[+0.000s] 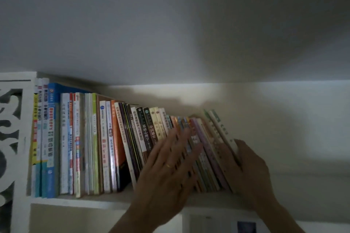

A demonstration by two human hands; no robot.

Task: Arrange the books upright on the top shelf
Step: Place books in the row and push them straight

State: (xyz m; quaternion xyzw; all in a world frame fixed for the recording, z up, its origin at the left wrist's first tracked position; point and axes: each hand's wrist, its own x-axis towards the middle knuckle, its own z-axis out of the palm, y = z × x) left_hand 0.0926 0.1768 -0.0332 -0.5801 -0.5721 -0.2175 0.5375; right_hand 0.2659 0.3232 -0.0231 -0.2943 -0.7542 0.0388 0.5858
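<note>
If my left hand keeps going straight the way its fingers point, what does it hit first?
Probably the leaning book spines: the left hand lies flat across them, fingers pointing up and right along the row. Contact looks likely already; motion blur hides depth.

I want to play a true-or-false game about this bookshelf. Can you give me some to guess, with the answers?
1. The books at the right end lean over. True.
2. The left hand holds a cup. False: its straight fingers lie flat on the book spines.
3. The right hand rests against the last book. True.
4. The tall blue book is at the right end. False: it stands near the left end.
</note>
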